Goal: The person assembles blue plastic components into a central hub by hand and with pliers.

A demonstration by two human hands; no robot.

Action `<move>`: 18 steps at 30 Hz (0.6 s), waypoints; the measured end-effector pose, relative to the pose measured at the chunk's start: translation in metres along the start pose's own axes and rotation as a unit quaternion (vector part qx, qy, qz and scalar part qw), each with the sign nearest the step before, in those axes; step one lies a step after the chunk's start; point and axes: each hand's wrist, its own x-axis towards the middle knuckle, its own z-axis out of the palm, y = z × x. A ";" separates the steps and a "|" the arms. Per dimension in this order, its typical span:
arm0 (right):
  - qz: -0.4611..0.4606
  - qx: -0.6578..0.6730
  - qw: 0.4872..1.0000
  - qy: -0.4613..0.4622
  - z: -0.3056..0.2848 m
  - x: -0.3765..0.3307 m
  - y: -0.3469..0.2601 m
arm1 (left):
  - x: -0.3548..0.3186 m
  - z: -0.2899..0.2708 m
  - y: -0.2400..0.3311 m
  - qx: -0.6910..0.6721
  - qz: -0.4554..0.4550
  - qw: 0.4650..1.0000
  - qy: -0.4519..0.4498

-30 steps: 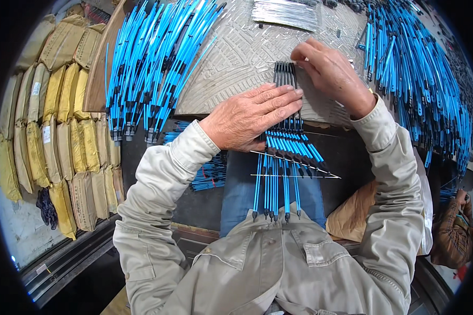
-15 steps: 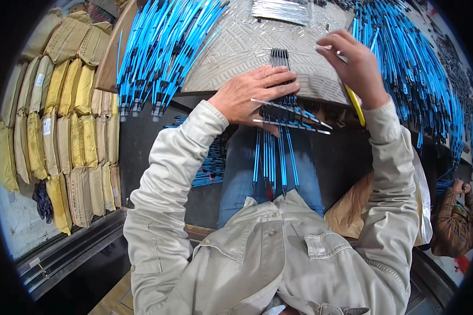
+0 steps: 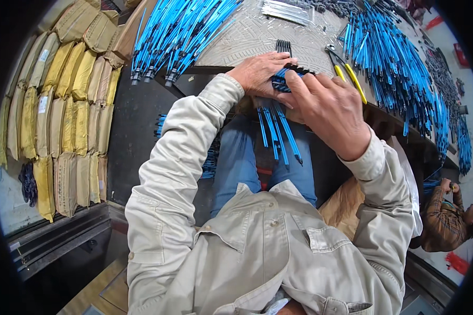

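Note:
My left hand (image 3: 258, 74) presses around a bundle of slim blue-and-black strips (image 3: 275, 126) at the near edge of the workbench. The bundle's black ends (image 3: 284, 46) stick out beyond the fingers on the bench, while its blue lengths hang over my lap. My right hand (image 3: 331, 107) is closed beside the left, its fingertips on a row of dark strip ends (image 3: 289, 73) at the bundle. What the right fingertips pinch is partly hidden. Yellow-handled pliers (image 3: 347, 76) lie on the bench just beyond the right hand.
A heap of blue strips (image 3: 181, 31) lies at the left of the workbench (image 3: 236, 44), a larger heap (image 3: 389, 63) at the right. Thin silver strips (image 3: 286, 11) lie at the back. Wrapped packages (image 3: 63, 105) are stacked at far left. Another person (image 3: 441, 215) sits at far right.
My right hand has come down and left from above the bench to the bundle. The silver strips that stuck out by my left hand are now mostly hidden. The view has shifted slightly.

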 end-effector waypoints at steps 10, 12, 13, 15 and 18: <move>-0.011 0.025 1.000 -0.001 0.036 -0.004 0.015 | 0.003 -0.011 0.012 -0.044 -0.112 0.992 -0.037; -0.014 0.063 0.998 0.007 0.031 0.000 0.017 | 0.005 -0.019 0.015 -0.047 -0.126 0.989 -0.064; -0.015 0.062 0.998 0.008 0.029 0.002 0.018 | 0.005 -0.020 0.017 -0.048 -0.133 0.987 -0.078; 0.012 0.134 0.989 0.065 0.026 0.003 0.021 | 0.004 -0.022 0.020 -0.042 -0.123 0.989 -0.071; 0.026 0.152 0.984 0.089 0.020 0.010 0.027 | 0.002 -0.019 0.023 -0.031 -0.101 0.993 -0.059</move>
